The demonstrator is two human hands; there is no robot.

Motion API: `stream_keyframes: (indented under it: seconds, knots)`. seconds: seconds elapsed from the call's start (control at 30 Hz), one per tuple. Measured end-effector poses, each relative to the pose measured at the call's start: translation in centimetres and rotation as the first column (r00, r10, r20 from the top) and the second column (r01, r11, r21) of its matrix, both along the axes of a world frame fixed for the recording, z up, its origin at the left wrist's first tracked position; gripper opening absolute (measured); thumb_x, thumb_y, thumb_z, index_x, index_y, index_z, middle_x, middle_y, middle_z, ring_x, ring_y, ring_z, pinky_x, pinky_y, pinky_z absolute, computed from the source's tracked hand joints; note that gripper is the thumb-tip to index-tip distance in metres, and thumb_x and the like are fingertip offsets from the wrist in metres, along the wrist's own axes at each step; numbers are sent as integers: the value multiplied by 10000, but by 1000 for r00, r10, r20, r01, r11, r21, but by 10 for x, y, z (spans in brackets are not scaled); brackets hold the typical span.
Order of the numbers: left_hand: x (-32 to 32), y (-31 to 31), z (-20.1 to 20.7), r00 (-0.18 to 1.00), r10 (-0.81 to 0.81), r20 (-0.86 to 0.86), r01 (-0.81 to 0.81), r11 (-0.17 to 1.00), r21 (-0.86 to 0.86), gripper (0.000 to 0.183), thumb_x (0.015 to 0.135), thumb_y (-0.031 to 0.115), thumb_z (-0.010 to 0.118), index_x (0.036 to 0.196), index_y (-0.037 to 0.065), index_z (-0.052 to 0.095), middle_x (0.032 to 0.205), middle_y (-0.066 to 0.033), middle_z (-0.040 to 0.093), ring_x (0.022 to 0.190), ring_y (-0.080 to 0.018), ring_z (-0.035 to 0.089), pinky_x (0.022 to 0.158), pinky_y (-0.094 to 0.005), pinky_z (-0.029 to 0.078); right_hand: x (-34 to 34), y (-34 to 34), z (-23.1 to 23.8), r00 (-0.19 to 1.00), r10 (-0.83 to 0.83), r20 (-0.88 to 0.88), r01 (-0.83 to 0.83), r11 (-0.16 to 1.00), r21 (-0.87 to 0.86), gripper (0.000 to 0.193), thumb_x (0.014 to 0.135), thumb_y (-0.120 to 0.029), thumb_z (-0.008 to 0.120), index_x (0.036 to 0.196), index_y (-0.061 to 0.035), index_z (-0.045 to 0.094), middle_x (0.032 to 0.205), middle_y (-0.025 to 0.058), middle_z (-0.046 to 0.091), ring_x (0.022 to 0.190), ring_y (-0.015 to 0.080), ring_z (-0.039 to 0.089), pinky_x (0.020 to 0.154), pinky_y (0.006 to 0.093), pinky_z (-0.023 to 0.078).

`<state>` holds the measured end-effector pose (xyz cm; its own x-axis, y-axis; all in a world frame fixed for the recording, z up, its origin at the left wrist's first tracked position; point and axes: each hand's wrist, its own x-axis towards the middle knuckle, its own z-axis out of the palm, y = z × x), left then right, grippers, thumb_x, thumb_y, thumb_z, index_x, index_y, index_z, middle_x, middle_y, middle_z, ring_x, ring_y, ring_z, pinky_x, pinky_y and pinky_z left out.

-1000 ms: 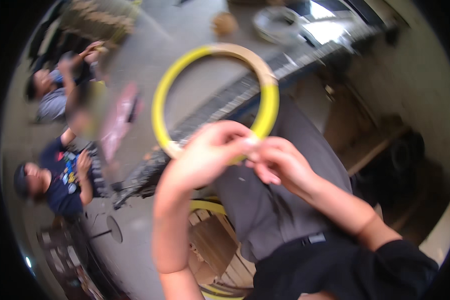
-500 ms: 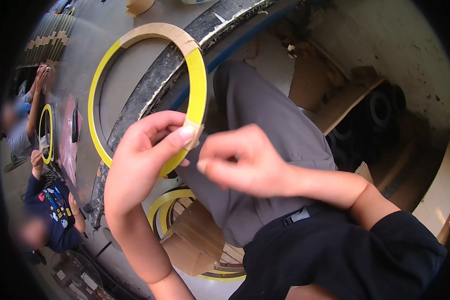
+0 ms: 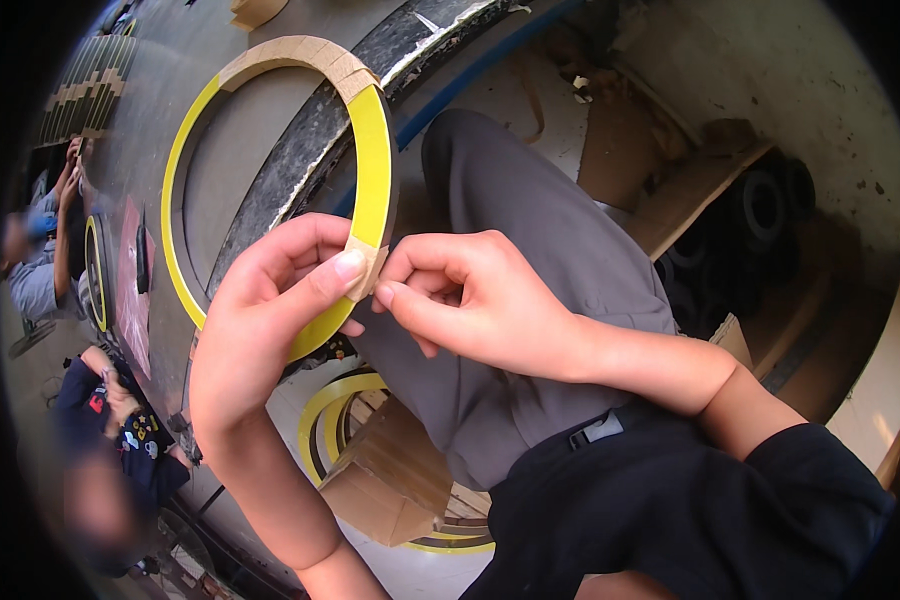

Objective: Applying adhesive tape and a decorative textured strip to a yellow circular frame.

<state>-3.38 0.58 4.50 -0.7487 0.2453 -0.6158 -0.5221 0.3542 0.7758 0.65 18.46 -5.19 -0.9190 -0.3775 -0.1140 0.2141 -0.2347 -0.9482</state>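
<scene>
A large ring [image 3: 372,170] with a yellow face and dark inner wall stands tilted before me. Brown paper tape [image 3: 295,50] is wrapped around its top arc. My left hand [image 3: 255,320] is closed round the lower right of the ring, its thumb pressing a short piece of brown paper tape [image 3: 369,268] onto the yellow face. On the ring's outer side, my right hand [image 3: 495,305] is closed in a pinch at the free edge of this short piece. Its fingertips partly hide that edge.
A dark, worn table edge [image 3: 300,180] runs behind the ring. Below my left forearm lie more yellow rings [image 3: 315,425] and a cardboard piece [image 3: 395,470]. Black round parts [image 3: 760,205] fill a box at right. Two people work at far left, near stacked taped rings [image 3: 88,85].
My right hand has moved left to the ring and now pinches at the tape edge. My left hand and the ring have shifted slightly left. At left, the nearer person's hand has left a ring.
</scene>
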Motion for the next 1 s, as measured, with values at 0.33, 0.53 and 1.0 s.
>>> stream_keyframes:
  seconds: [0.33,0.53,1.0]
  knots:
    - [2,-4,-7,999,-27,-34,28,999,40,290,967,224,653,1159,10,624,998,-33,683,886,-82,642,737,-250,544,10,-21,6,981,-175,88,187,971,-152,126,915,-60,618,798,-17,598,594,-56,511,556,-17,458,498,218,348]
    - [1,-7,-10,999,-29,-34,30,998,55,280,960,221,664,1144,13,628,973,-21,671,862,-73,625,717,-250,535,4,-29,-18,565,-309,-765,494,870,13,137,753,-21,686,693,-76,575,527,-25,443,430,105,449,448,276,318]
    - [4,-3,-7,999,17,-32,-13,994,109,254,957,162,659,1157,19,598,966,-19,666,879,-85,629,717,-259,557,-20,9,11,996,81,32,-80,996,-34,487,919,-446,714,1079,-1,598,788,-4,614,634,39,535,556,209,426]
